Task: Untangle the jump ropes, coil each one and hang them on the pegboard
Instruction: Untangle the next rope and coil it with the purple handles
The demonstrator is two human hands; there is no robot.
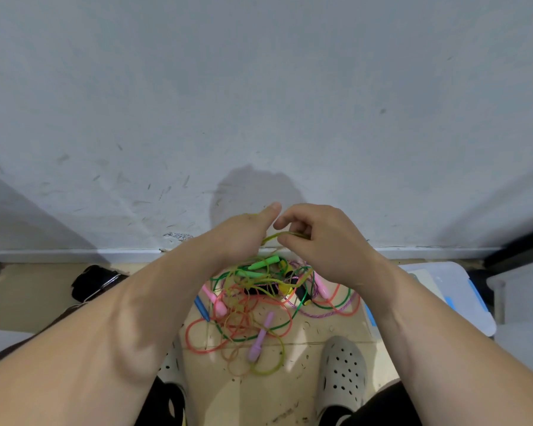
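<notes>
Our left hand (pixel 243 232) and right hand (pixel 320 238) meet just above a tangled heap of thin plastic jump ropes (pixel 253 315). The heap lies on the beige tiled floor (pixel 290 392), at the foot of a scuffed white wall (pixel 259 87). A translucent yellow-green rope (pixel 286 234) runs between our hands. The right hand's fingers (pixel 290 215) curl in and pinch a loop of it. The left hand's fingers are folded round it beneath the palm, thumb held straight toward the right hand.

From our hands the strand drops into the heap, where orange, green and purple-speckled cords cross in loose, overlapping loops. Two bright green tapered handles (pixel 263 262) lie at the heap's far side. A lilac handle (pixel 260 339) sits at its near side, a pink handle (pixel 219 304) and a blue handle (pixel 202 308) to the left, and a black handle (pixel 302 292) to the right.

A grey perforated clog (pixel 343 370) stands near the heap on the right. A white plastic box with blue clips (pixel 450 290) rests farther right.
</notes>
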